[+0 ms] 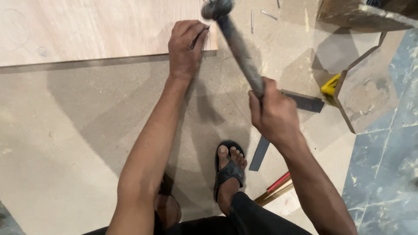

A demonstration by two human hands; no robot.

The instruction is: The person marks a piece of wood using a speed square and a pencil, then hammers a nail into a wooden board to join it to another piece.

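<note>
A person crouches over a large grey board [87, 143] on the floor, hammer [237, 41] raised in the right hand [274, 113], whose fingers are wrapped tight around the lower end of the handle. The blurred hammer head sits at 12 o'clock, just above the corner of a pale plywood sheet [87, 28] that lies flat across the 10 to 12 o'clock part of the view. The left hand [186, 48] presses on that corner, fingers curled and pinching a thin nail [199, 37] near the sheet's edge. Loose nails [268, 15] lie scattered at 1 o'clock. A dark metal try square [300, 101] rests on the board just beyond the right hand, at 3 o'clock, with a yellow object [331, 85] beside it. A sandalled foot [229, 167] stands at 6 o'clock, and a red-and-wood stick [275, 191] lies at 5 o'clock. Blue-grey floor tiles [387, 152] show at 4 o'clock.
</note>
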